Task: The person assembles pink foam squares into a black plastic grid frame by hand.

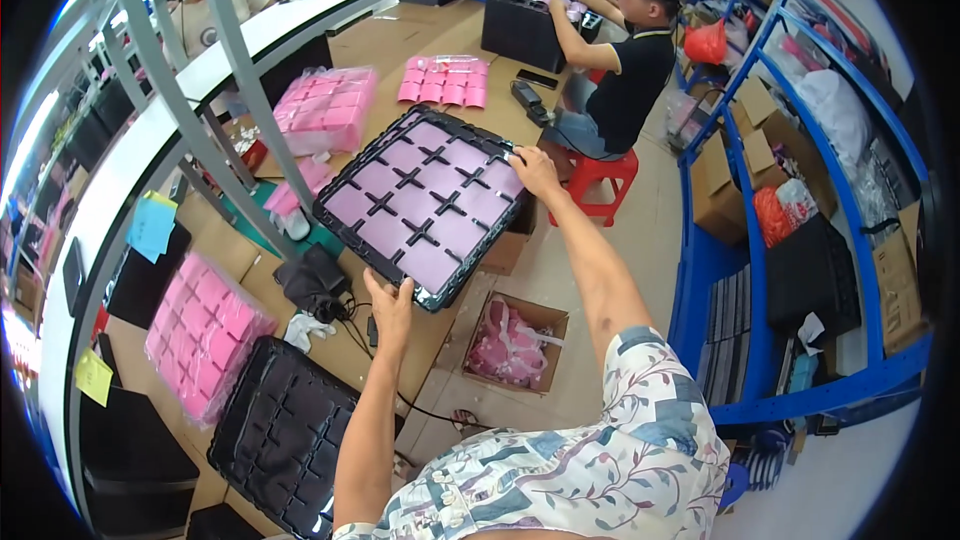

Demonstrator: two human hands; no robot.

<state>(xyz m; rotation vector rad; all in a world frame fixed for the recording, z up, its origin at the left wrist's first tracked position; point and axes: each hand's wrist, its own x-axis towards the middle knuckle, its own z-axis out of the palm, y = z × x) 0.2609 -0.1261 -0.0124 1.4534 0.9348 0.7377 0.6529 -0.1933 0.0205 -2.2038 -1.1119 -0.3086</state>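
A black plastic tray [345, 235] with cross-shaped dividers is in front of me, tilted over the workbench. Pale lilac pieces [430, 258] fill its compartments. My right hand [537, 172] grips the tray's right edge, fingertips over the rim. At the near left corner, my left hand [390, 305] holds the rim, thumb and forefinger against it; its other fingers are partly hidden. Left of my left forearm lies another black tray [285, 430], with no pink pieces visible in it.
Plastic-wrapped pink pieces [205, 335] lie at left, with more pink pieces [445, 81] beyond the tray. A carton [552, 380] of pink scraps stands below the bench edge. A co-worker [640, 70] sits on a red stool [608, 185]. Blue shelving [755, 240] lines the right.
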